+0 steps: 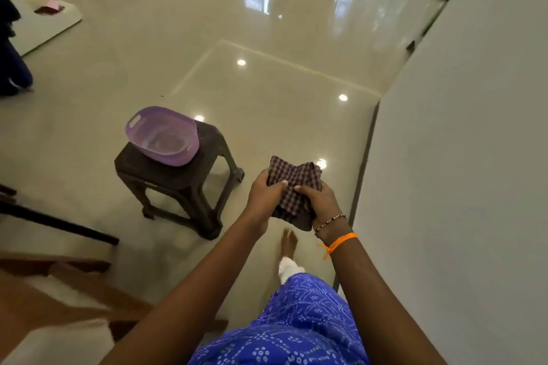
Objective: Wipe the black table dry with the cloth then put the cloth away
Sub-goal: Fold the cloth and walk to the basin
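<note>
Both hands, left (264, 195) and right (318, 198), gripping checked cloth (292, 187) bunched between them

The scene is brightly and evenly lit. Round ceiling lamps and tall windows are mirrored as glare on the glossy floor (267, 83). A soft shadow is cast under the stool (178, 187). Straight lines are bowed by wide-angle distortion at the edges. The foot (289, 241) is smeared by motion blur.

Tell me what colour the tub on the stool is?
Purple tub, seen in the head view.
</note>
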The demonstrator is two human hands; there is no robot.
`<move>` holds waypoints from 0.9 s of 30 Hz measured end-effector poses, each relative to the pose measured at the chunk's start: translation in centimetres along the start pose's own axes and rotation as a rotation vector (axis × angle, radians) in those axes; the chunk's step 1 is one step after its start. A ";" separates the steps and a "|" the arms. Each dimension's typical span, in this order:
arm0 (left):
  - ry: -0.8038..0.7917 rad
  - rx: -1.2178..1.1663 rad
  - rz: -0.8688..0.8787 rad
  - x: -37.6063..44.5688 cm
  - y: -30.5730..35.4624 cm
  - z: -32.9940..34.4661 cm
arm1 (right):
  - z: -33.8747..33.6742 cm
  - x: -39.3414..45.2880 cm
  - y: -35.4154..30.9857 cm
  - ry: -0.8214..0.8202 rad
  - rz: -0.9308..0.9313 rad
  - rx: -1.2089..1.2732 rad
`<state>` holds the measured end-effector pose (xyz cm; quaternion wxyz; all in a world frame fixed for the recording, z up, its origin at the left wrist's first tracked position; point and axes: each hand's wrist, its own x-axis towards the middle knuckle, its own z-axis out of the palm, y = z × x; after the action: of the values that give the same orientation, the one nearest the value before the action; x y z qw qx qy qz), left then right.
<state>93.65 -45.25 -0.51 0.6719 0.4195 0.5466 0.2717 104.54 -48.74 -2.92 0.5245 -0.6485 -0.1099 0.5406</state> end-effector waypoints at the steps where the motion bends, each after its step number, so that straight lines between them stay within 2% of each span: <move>1: 0.018 -0.002 -0.005 2.3 1.0 0.2 | 0.6 2.3 -1.3 -0.018 0.010 0.006; 7: 0.128 -0.037 -0.063 15.8 9.1 0.9 | 5.2 15.5 -10.7 -0.125 0.076 -0.028; 11: 0.244 -0.079 -0.027 23.0 14.6 -0.9 | 9.9 22.6 -16.1 -0.256 0.058 -0.133; 17: 0.379 -0.170 0.025 34.0 20.0 -6.9 | 20.5 33.9 -19.9 -0.336 0.156 -0.210; 23: 0.421 -0.327 -0.076 44.4 25.4 -14.4 | 32.5 45.1 -23.0 -0.452 0.206 -0.384; 27: 0.501 -0.465 -0.095 49.3 28.6 -19.3 | 40.3 50.5 -25.1 -0.538 0.142 -0.545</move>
<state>90.35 14.81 -1.88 0.6064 0.1493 0.6370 0.4519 102.06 20.40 -7.04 0.2470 -0.6049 -0.3381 0.6774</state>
